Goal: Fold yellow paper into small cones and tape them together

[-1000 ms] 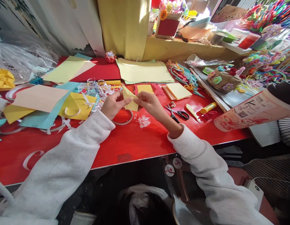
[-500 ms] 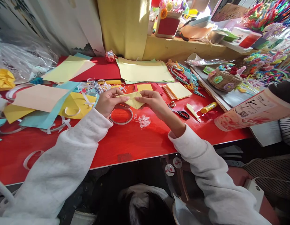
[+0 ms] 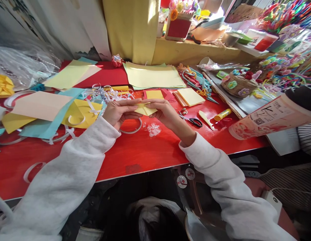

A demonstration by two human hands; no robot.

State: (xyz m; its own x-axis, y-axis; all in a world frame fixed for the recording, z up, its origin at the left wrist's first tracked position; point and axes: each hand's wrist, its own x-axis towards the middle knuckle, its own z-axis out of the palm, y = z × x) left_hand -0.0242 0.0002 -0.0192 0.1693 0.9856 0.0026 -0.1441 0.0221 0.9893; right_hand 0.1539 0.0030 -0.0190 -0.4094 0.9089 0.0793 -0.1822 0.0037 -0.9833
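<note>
A small folded piece of yellow paper [image 3: 146, 109] is held up between my two hands, above the red table [image 3: 145, 150]. My left hand [image 3: 120, 111] pinches its left end, fingers stretched along the top edge. On the other side my right hand [image 3: 165, 112] grips the right end with thumb and bent fingers. Creases run across the paper's face; its back is hidden by my fingers. Below my left hand lies a roll of white tape or a ring [image 3: 131, 126], partly covered. White shreds [image 3: 153, 130] are scattered beside it on the tabletop.
Black-handled scissors [image 3: 192, 121], a pale pointed paper piece [image 3: 206, 119] and a yellow glue stick [image 3: 222, 114] lie to the right. A stack of small paper sheets [image 3: 190, 97] sits behind. Coloured sheets [image 3: 42, 105] spread at left. A large cup [image 3: 260, 117] leans in at right.
My left fingers have moved over the paper's top edge, and my right fingers have bent over it too. The paper now shows less of its face. The view has shifted slightly.
</note>
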